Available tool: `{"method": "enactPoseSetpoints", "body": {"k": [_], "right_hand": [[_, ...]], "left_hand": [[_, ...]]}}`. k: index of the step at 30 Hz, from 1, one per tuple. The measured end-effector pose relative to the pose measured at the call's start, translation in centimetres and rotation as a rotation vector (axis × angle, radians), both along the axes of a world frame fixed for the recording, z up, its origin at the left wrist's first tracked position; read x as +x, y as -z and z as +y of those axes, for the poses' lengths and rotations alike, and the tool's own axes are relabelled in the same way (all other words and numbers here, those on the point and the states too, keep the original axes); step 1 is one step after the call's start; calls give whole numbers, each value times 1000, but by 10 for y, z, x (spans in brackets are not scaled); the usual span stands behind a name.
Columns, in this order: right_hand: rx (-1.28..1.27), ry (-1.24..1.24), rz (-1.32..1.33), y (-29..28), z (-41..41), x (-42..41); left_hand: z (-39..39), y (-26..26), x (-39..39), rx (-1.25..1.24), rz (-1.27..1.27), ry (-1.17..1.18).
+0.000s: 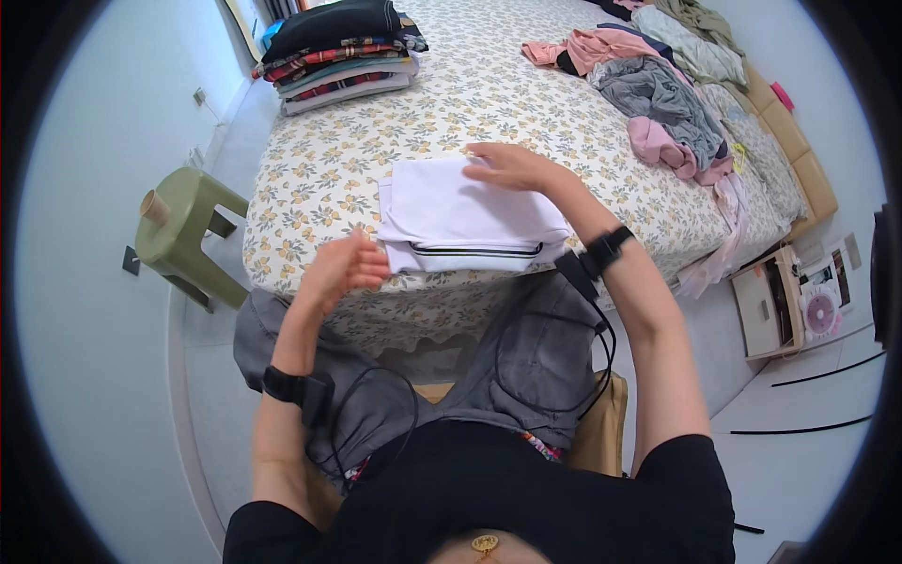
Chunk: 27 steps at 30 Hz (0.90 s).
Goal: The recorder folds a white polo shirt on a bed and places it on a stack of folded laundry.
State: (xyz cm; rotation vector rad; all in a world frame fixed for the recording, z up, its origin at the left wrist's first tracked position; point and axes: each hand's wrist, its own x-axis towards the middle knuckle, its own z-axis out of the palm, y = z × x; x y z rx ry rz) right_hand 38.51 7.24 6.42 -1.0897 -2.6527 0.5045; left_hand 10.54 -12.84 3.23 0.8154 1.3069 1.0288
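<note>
A folded white garment (451, 204) lies at the near edge of the bed, its striped band, dark green and black, facing me. My right hand (509, 167) is over the garment's far right part, thumb and fingers apart, holding nothing; whether it touches the cloth I cannot tell. Beside the garment's near left corner is my left hand (347, 268), fingers extended and empty. Both wrists wear black straps with devices, and black cables hang across my lap.
A stack of folded clothes (345, 60) stands at the bed's far left. Loose crumpled clothes (655, 99) lie at the right. Left of the bed (324, 162) is a green plastic stool (184, 211) bearing a cardboard tube (154, 209). A small cabinet (767, 310) stands at right.
</note>
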Motion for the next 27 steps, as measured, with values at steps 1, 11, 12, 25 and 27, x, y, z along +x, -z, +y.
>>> {"method": "enactPoseSetpoints", "body": {"k": [1,11,12,25,27], "right_hand": [[-88,-79,-63,-3,6,-11],[-447,-215,-459,-72,12,-59],[-404,-253,-413,-83,5,-61],[-858,529,1358,5,-35,-43],[-1033,658,1467,47,-56,-47]], "left_hand": [[-6,-3,14,-13,-18,8],[-34,4,7,102,106,-120],[-36,0,5,107,126,-134],[6,4,12,104,-146,-249],[12,3,7,111,-162,-270]]}}
